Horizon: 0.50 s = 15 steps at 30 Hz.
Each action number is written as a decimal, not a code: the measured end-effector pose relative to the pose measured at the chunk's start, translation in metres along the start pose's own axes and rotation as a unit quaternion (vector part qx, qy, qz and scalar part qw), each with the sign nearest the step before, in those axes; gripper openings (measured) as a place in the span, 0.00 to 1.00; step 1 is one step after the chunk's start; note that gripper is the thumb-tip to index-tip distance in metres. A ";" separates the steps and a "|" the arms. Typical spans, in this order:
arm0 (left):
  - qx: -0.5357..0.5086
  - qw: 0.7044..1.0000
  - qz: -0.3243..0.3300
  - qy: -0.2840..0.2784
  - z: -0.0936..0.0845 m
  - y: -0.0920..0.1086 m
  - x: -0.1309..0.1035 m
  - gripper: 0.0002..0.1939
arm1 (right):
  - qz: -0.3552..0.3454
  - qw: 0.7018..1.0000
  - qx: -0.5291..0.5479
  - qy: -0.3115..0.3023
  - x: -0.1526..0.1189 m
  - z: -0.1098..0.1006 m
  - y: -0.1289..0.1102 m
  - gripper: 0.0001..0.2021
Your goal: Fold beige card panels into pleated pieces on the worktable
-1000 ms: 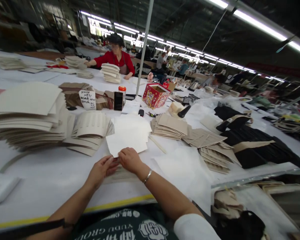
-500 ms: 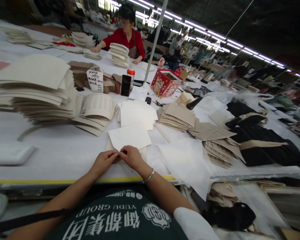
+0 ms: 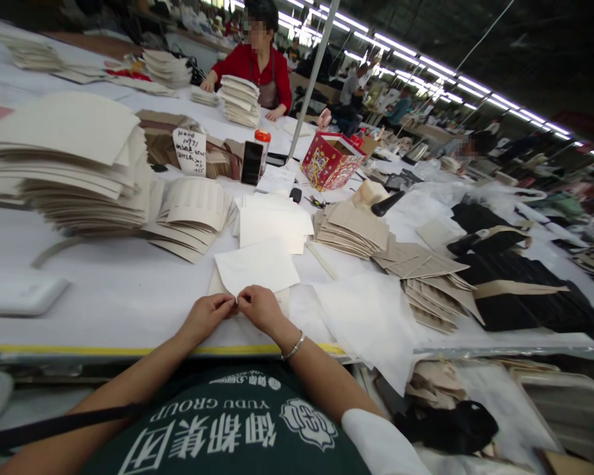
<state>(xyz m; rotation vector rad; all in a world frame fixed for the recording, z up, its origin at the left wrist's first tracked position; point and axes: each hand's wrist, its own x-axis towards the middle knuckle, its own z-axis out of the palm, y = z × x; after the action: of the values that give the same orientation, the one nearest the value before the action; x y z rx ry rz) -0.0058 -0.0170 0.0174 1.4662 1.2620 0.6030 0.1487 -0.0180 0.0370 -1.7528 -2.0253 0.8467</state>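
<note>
My left hand (image 3: 208,318) and my right hand (image 3: 261,308) meet fingertip to fingertip at the near edge of a white sheet (image 3: 257,265). Both are closed in a pinch; whatever lies between the fingertips is too small to make out. Under the white sheet a cream piece (image 3: 216,286) shows at its left side. Just beyond lies a pile of white sheets (image 3: 274,221). A fanned stack of cream panels (image 3: 195,210) is to the left of it, and a stack of beige panels (image 3: 354,227) to the right.
A tall panel stack (image 3: 74,138) stands at the left, above a white plastic object (image 3: 20,293). Farther back are a phone (image 3: 252,163), a red box (image 3: 330,160), a metal pole (image 3: 313,79) and a person in red (image 3: 272,66). Black fabric (image 3: 525,310) lies right.
The view has shifted slightly. My hands stay together at the sheet's edge. Across the table, the person's outstretched hand has moved off the low stack of panels.
</note>
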 end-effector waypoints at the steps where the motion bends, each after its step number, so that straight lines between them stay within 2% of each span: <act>1: -0.008 1.000 -0.002 -0.001 0.000 0.000 0.000 0.16 | -0.001 1.000 0.003 0.001 0.000 0.000 0.001 0.07; 7: 0.004 1.000 0.009 -0.003 -0.001 0.005 -0.002 0.13 | -0.011 0.999 0.043 -0.003 0.001 0.003 0.006 0.07; 15: 0.057 0.998 0.033 0.006 -0.002 0.008 -0.003 0.13 | 0.013 1.000 0.023 -0.012 0.006 0.003 0.003 0.05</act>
<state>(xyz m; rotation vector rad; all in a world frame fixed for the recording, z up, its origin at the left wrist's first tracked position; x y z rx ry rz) -0.0054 -0.0177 0.0257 1.6050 1.2799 0.5930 0.1481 -0.0127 0.0325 -1.7567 -1.9854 0.9187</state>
